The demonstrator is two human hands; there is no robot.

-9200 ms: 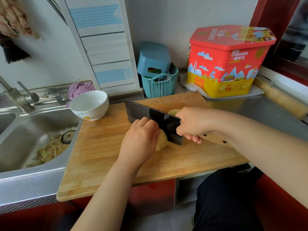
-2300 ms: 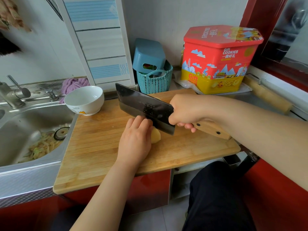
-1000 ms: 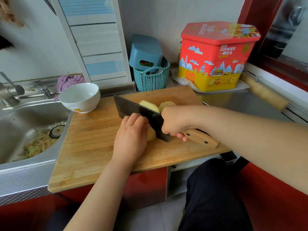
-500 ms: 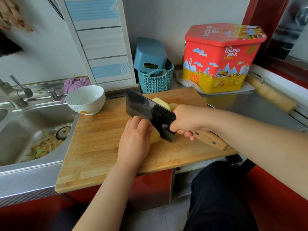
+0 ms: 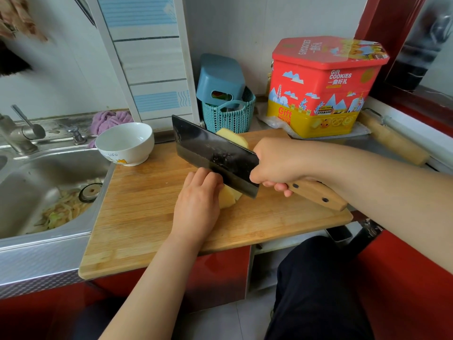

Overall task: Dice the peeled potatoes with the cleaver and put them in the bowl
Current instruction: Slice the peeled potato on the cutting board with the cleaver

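Cleaver (image 5: pixel 215 155) sits in the right hand (image 5: pixel 277 163), whose fingers wrap the front of its wooden handle where it meets the dark blade; the blade is tilted, its tip raised away from the person, and its heel touches or stands just above the potato piece (image 5: pixel 229 198) held under the left hand (image 5: pixel 197 200). That left hand lies palm down on the piece with its fingers bent over the top, fingertips against the flat of the blade, so only the pale cut end of the potato shows to the right of the knuckles (whether the edge has entered it cannot be told). Both hands work over the wooden cutting board (image 5: pixel 147 217), which rests on the tabletop and overhangs its near edge. Beyond the blade, past the right hand, more peeled potato (image 5: pixel 232 138) lies on the far side of the board. A white bowl (image 5: pixel 125 143) stands on the board's far corner, well to the left of the left hand and apart from it. Farther left is a steel sink (image 5: pixel 36 192) with vegetable peelings around the drain. Behind the right hand stand a teal woven basket (image 5: pixel 228 114) and a red and yellow cookie tin (image 5: pixel 323 87)
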